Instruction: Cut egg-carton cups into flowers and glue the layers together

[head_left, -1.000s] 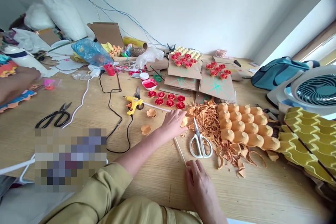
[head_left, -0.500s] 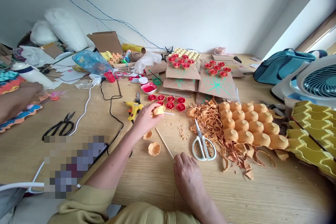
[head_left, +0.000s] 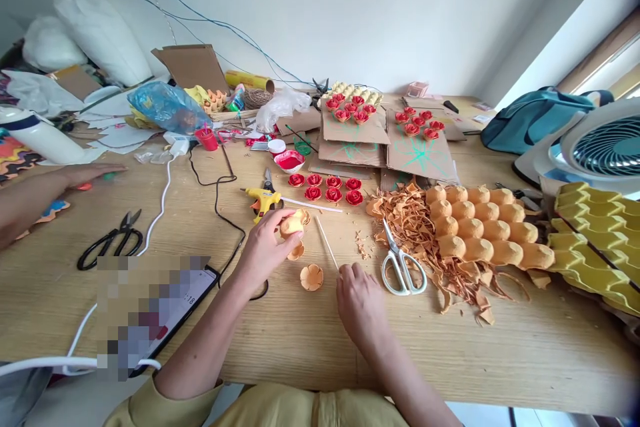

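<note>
My left hand is closed around an orange egg-carton cup with petal-like edges, raised in front of the yellow glue gun. A thin pale stick sticks out from my right hand, whose closed fingers rest low over the table. Between my hands an orange cup cut into petals lies with its hollow side up. Another cut cup lies just below my left hand, partly covered. White-handled scissors lie to the right of my right hand.
Red paper roses stand behind my hands, near a bowl of red paint. Orange scraps and an egg carton spread rightward. Leftward are black scissors, a phone, cables and another person's arm.
My left hand has drawn back towards me with the cup, away from the roses. The view has shifted slightly. At the left, the other person's hand has moved and stretched out.
</note>
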### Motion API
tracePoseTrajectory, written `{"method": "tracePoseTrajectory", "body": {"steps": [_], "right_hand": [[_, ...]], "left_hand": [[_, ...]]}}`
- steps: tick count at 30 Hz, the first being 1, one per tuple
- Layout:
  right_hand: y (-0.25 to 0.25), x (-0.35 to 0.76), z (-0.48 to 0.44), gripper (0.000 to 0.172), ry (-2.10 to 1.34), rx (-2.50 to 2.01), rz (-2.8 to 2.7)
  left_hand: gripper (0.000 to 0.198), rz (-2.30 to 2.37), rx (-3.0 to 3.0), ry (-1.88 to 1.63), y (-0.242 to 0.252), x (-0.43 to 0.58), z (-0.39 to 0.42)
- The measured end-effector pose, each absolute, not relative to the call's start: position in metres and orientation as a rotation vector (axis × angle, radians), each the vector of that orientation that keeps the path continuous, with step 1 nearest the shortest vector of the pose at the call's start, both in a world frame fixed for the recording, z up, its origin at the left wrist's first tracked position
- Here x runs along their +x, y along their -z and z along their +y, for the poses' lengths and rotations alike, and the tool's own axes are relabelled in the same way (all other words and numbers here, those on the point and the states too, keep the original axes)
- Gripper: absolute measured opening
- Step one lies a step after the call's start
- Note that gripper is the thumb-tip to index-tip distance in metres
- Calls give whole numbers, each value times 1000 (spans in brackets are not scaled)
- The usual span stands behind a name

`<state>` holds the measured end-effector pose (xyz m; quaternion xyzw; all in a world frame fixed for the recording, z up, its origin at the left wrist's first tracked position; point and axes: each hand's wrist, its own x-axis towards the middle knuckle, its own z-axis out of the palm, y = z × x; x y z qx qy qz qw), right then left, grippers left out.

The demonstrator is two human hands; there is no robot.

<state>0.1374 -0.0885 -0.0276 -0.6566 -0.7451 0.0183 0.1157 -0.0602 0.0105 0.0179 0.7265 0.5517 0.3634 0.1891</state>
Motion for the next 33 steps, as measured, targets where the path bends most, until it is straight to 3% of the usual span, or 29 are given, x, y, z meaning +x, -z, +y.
{"method": "tracePoseTrajectory", "body": {"steps": [6, 15, 33], "right_hand": [[27, 131, -62, 12, -94, -2023, -2145], [38, 159, -121, 15, -57, -1969, -1966], [35, 185, -130, 13, 90, -2098, -1984]], "left_hand": [[34, 1521, 2034, -1008, -16, -67, 3], [35, 1455, 2108, -966, -10, -53, 2], [32, 1296, 2252, -748, -16, -17, -9]]}}
